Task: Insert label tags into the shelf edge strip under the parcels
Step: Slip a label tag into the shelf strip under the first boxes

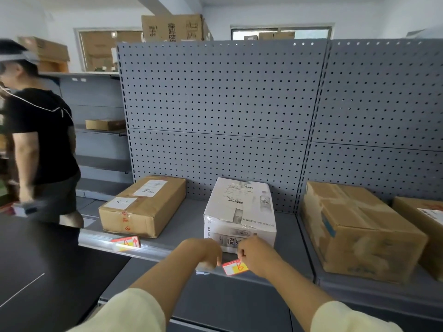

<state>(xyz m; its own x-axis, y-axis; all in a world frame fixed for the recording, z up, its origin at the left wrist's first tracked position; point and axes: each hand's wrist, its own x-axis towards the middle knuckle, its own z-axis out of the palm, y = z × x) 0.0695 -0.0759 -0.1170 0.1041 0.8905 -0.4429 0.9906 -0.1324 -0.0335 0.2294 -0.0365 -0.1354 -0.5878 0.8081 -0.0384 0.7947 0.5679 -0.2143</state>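
A red, white and yellow label tag [234, 267] sits at the shelf edge strip [153, 251] below the white parcel [240, 213]. My right hand [257, 256] pinches the tag's right end. My left hand [206, 254] is at its left end, fingers curled and touching it. Another label tag [125, 243] sits in the strip below the brown parcel [143, 206] on the left. Whether the tag under my hands is seated in the strip is hidden by my fingers.
A large brown carton [357, 231] and another carton [424, 226] stand on the neighbouring shelf to the right. Grey pegboard [215, 111] backs the shelves. A person in a black shirt [40, 144] stands at the left by a dark table [36, 271].
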